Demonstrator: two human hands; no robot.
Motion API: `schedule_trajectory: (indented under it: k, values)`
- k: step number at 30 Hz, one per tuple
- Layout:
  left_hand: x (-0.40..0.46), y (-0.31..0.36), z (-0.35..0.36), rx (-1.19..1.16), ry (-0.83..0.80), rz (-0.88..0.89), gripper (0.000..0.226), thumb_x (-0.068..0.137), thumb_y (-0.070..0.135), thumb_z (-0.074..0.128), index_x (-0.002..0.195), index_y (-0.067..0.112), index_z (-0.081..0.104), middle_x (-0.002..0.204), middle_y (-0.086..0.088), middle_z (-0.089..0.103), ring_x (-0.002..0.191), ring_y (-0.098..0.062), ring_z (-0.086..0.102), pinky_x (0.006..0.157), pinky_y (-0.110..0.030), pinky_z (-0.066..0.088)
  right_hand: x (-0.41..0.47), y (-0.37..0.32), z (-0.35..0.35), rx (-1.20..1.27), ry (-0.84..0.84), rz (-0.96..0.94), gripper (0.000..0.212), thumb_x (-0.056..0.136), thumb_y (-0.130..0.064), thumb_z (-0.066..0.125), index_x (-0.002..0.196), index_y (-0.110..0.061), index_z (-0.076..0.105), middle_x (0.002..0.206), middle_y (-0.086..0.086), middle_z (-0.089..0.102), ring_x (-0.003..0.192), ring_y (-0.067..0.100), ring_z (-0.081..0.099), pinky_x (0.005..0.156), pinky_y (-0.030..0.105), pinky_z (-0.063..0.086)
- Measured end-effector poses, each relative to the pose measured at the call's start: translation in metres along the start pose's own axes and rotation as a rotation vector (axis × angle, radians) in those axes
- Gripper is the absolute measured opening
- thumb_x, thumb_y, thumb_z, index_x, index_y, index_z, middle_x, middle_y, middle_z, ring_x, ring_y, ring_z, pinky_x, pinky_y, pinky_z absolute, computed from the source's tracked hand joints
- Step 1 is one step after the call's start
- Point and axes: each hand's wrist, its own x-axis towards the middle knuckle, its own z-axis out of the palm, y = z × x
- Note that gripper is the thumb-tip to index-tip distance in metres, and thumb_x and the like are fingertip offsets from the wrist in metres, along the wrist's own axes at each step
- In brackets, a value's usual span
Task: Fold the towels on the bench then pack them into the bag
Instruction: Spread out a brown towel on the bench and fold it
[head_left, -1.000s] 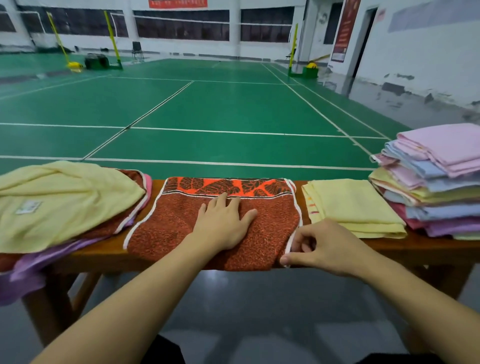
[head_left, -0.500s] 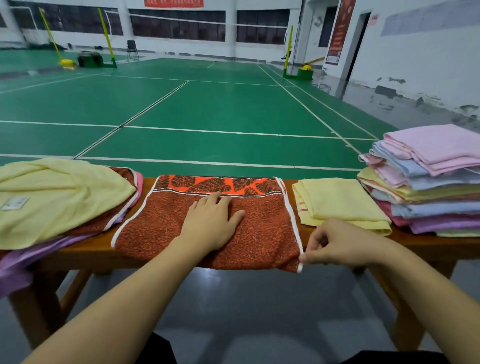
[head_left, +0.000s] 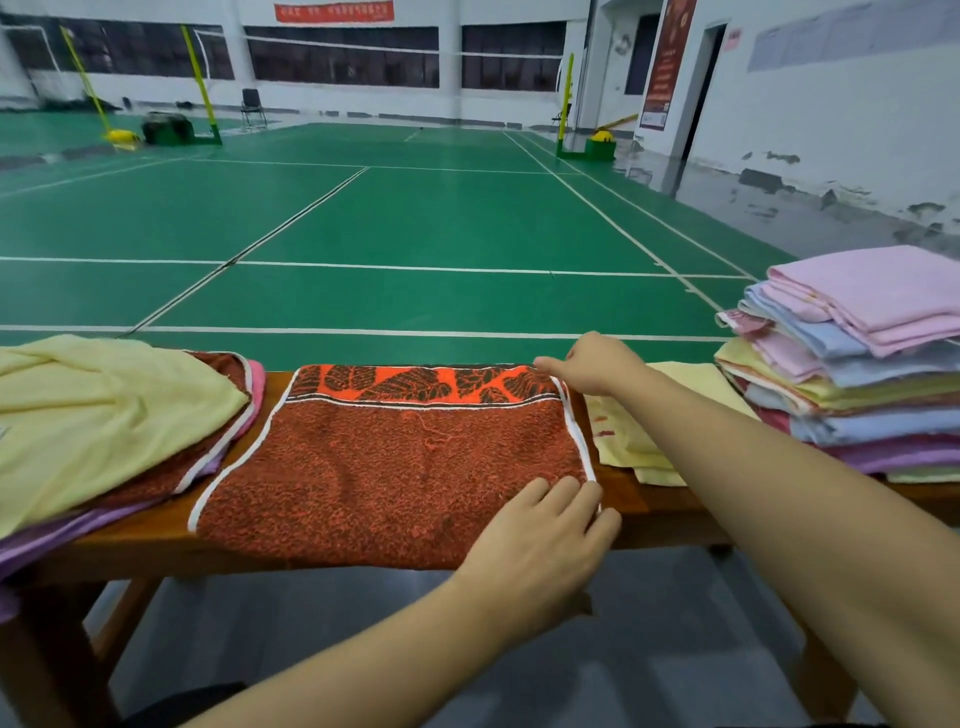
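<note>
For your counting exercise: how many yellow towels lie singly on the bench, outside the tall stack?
2: one crumpled yellow towel at the left end, one folded yellow towel right of the red towel. Others may be hidden.

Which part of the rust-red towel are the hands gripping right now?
Right hand pinches the rust-red towel at its far right corner; left hand takes its near right corner, at the white edge.
</note>
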Motion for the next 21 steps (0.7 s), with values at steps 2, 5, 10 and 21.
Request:
schedule_trajectory:
  k: [2,5,10,21]
  values:
    - [0.005,-0.007,0.006,-0.022,0.065,-0.047,0.069,0.064,0.063,0.079,0.107,0.015,0.052,0.101,-0.002,0.052,0.087,-0.022,0.049,0.071,-0.036,0.042,0.015,-0.005,0.008,-0.021,-0.023,0.027,0.073,0.082,-0.084,0.047,0.077,-0.012,0.059,0.080,0.007,0.061,0.085,0.032,0.061,0.078,0.038,0.047]
    - [0.012,-0.023,0.010,-0.274,0.114,-0.163,0.055,0.067,0.056,0.081,0.096,0.019,0.053,0.095,-0.002,0.053,0.085,-0.023,0.049,0.068,-0.038,0.045,0.031,-0.009,0.017,-0.012,0.020,0.080,0.087,0.073,-0.091,0.050,0.107,-0.013,0.067,0.117,0.010,0.069,0.114,0.036,0.060,0.099,0.047,0.042]
    - [0.017,-0.037,0.002,-0.566,0.031,-0.274,0.041,0.077,0.062,0.074,0.084,0.028,0.052,0.092,0.008,0.051,0.088,-0.014,0.047,0.072,-0.032,0.043,0.041,-0.008,0.029,0.126,0.017,0.076,0.069,0.069,-0.084,0.066,0.099,-0.022,0.075,0.107,0.002,0.073,0.108,0.031,0.062,0.085,0.043,0.037]
    - [0.009,-0.041,-0.009,-0.692,0.047,-0.268,0.021,0.095,0.047,0.062,0.093,0.026,0.064,0.093,0.011,0.058,0.089,-0.009,0.051,0.080,-0.035,0.049,0.028,-0.013,0.019,0.425,0.200,-0.080,0.024,0.087,-0.024,0.079,0.098,-0.022,0.058,0.099,0.000,0.066,0.092,0.020,0.062,0.083,0.037,0.051]
